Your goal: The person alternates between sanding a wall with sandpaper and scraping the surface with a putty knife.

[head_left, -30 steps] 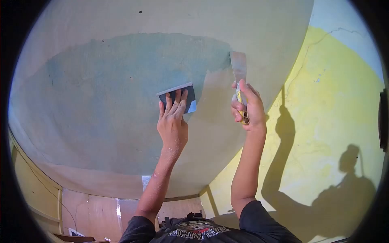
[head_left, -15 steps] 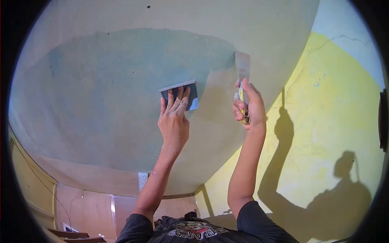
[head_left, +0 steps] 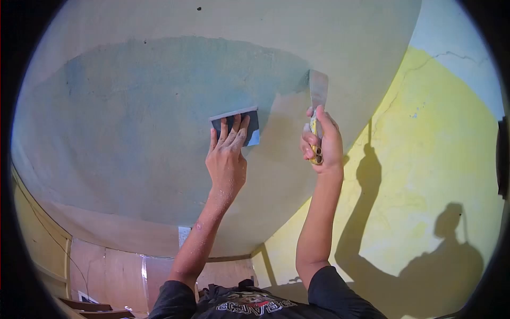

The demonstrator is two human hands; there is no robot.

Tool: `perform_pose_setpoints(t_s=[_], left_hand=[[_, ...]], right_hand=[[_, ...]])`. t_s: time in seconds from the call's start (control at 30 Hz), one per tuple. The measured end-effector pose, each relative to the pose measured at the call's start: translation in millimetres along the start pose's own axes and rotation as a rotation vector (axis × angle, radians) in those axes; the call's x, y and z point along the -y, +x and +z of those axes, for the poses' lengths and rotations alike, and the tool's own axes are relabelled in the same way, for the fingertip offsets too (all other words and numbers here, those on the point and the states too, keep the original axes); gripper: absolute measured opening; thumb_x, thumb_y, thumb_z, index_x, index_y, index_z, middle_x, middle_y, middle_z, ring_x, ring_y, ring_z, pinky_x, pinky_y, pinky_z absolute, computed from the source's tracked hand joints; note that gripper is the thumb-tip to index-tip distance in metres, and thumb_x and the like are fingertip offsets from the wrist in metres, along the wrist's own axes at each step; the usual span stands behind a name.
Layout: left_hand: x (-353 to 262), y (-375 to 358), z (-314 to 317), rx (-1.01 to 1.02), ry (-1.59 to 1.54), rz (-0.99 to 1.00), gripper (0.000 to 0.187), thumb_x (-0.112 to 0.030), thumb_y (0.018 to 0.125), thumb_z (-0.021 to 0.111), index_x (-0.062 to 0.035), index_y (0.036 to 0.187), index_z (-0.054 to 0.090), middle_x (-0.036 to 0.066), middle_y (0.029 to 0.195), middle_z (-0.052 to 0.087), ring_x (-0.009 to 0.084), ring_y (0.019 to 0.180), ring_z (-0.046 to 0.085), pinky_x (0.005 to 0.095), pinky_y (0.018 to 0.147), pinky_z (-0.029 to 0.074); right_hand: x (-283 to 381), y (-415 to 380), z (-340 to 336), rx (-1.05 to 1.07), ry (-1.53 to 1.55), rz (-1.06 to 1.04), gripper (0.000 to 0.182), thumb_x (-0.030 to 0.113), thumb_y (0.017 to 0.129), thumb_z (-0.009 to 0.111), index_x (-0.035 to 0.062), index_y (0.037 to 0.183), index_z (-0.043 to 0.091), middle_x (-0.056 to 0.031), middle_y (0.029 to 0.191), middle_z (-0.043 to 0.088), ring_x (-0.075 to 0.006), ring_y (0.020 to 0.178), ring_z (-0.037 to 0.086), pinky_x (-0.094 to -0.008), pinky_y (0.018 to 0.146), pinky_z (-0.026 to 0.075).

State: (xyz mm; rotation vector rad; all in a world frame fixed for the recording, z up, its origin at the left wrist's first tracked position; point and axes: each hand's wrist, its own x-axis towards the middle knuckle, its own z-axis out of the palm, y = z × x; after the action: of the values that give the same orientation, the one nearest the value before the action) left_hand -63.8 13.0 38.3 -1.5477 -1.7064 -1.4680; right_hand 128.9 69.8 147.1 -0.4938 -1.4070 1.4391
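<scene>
My left hand [head_left: 228, 154] is raised and holds a dark blue flat putty spreader [head_left: 251, 126], fingers laid across its face, thumb side mostly hidden. A pale strip of putty or edge runs along the spreader's top. Up and to the right, my right hand [head_left: 325, 139] is closed around the yellow, stained handle of a putty knife [head_left: 319, 87]. The knife's metal blade points upward, its tip at the right border of a grey-blue patch [head_left: 143, 122] on the ceiling [head_left: 350, 42]. Pale dust or putty specks my left hand and forearm.
A yellow wall [head_left: 425, 138] with a thin crack and a white upper part rises on the right, carrying my shadow [head_left: 435, 266]. Wooden panels [head_left: 119, 274] stand below at the left, with a hanging cable. A pale strip [head_left: 184, 235] shows near my left forearm.
The view has shifted slightly. My right hand has tilted a little at the wrist, with the knife tip still at the patch's edge. My left hand keeps nearly the same place.
</scene>
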Motion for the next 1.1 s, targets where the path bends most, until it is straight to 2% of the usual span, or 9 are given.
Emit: perform_pose_setpoints(t_s=[0.13, 0.23, 0.3, 0.5, 0.6, 0.73, 0.83, 1.0, 1.1], left_hand=[[1.1, -0.4, 2.7, -0.021, 0.024, 0.017, 0.074, 0.015, 0.083, 0.051, -0.017, 0.148, 0.061, 0.004, 0.158, 0.054, 0.0322, 0.151, 0.044, 0.0532, 0.125, 0.033], [0.2, 0.9, 1.0, -0.024, 0.022, 0.007, 0.074, 0.015, 0.083, 0.051, -0.0173, 0.149, 0.061, 0.004, 0.158, 0.054, 0.032, 0.151, 0.044, 0.0532, 0.124, 0.034], [-0.4, 0.8, -2.3, -0.001, -0.002, -0.003, 0.072, 0.015, 0.086, 0.049, -0.0183, 0.149, 0.061, 0.005, 0.159, 0.053, 0.0333, 0.151, 0.043, 0.0532, 0.125, 0.032], [-0.4, 4.3, -5.3, -0.011, -0.003, 0.004, 0.074, 0.016, 0.084, 0.048, -0.0182, 0.149, 0.062, 0.006, 0.158, 0.055, 0.0329, 0.151, 0.043, 0.0531, 0.125, 0.032], [-3.7, 3.2, -6.4, -0.001, 0.019, 0.0, 0.072, 0.015, 0.085, 0.048, -0.0177, 0.148, 0.062, 0.005, 0.157, 0.055, 0.0331, 0.151, 0.044, 0.0528, 0.124, 0.034], [-1.6, 2.4, -6.1, 0.017, 0.005, -0.002, 0.069, 0.014, 0.089, 0.047, -0.0184, 0.148, 0.062, 0.005, 0.157, 0.055, 0.0337, 0.15, 0.044, 0.0529, 0.124, 0.034], [1.0, 1.1, -0.9, -0.021, 0.063, 0.029, 0.075, 0.014, 0.082, 0.052, -0.0174, 0.149, 0.06, 0.004, 0.157, 0.056, 0.0326, 0.15, 0.045, 0.0542, 0.123, 0.036], [2.5, 0.4, -3.6, 0.0, 0.022, 0.027, 0.075, 0.013, 0.08, 0.053, -0.0172, 0.148, 0.062, 0.004, 0.157, 0.056, 0.0315, 0.151, 0.044, 0.0536, 0.124, 0.034], [-3.1, 2.5, -4.4, -0.018, -0.016, -0.008, 0.073, 0.016, 0.082, 0.049, -0.0155, 0.146, 0.064, 0.006, 0.157, 0.055, 0.0354, 0.151, 0.042, 0.0539, 0.125, 0.032]], right_hand=[[3.8, -1.0, 9.2, -0.075, -0.002, 0.016, 0.04, 0.051, 0.105, 0.059, 0.0119, 0.108, 0.055, -0.0009, 0.055, 0.046, -0.0152, 0.035, 0.046, -0.0291, 0.034, 0.034], [5.1, -1.8, 3.9, 0.004, -0.013, 0.021, 0.04, 0.052, 0.105, 0.058, 0.0121, 0.108, 0.055, -0.001, 0.056, 0.046, -0.015, 0.035, 0.046, -0.0295, 0.035, 0.035], [6.5, 1.1, 10.3, -0.02, -0.029, 0.016, 0.04, 0.052, 0.106, 0.057, 0.012, 0.107, 0.054, -0.0006, 0.056, 0.046, -0.0148, 0.035, 0.044, -0.0294, 0.034, 0.035], [5.1, 0.5, 11.9, 0.002, -0.015, 0.006, 0.039, 0.051, 0.106, 0.058, 0.0117, 0.107, 0.054, -0.0009, 0.056, 0.046, -0.0149, 0.035, 0.044, -0.0296, 0.034, 0.035], [5.2, 0.7, 29.1, -0.119, -0.019, -0.005, 0.04, 0.051, 0.105, 0.059, 0.0112, 0.107, 0.053, -0.0006, 0.055, 0.045, -0.015, 0.034, 0.044, -0.0291, 0.034, 0.034], [10.3, 2.1, 19.2, -0.022, -0.008, 0.03, 0.041, 0.051, 0.105, 0.059, 0.0111, 0.107, 0.053, -0.0008, 0.055, 0.045, -0.015, 0.034, 0.045, -0.0286, 0.033, 0.034], [12.7, 0.1, 25.3, -0.069, -0.018, 0.046, 0.04, 0.051, 0.105, 0.06, 0.0114, 0.107, 0.053, -0.001, 0.055, 0.046, -0.015, 0.034, 0.045, -0.0283, 0.033, 0.035], [12.3, 2.6, 5.1, 0.076, -0.013, 0.08, 0.039, 0.051, 0.105, 0.06, 0.0125, 0.108, 0.054, -0.001, 0.055, 0.046, -0.0149, 0.034, 0.045, -0.0278, 0.033, 0.034], [12.6, -2.1, 10.5, -0.035, -0.053, 0.099, 0.039, 0.051, 0.105, 0.061, 0.0127, 0.108, 0.054, -0.0005, 0.054, 0.045, -0.0148, 0.034, 0.045, -0.0277, 0.033, 0.034]])
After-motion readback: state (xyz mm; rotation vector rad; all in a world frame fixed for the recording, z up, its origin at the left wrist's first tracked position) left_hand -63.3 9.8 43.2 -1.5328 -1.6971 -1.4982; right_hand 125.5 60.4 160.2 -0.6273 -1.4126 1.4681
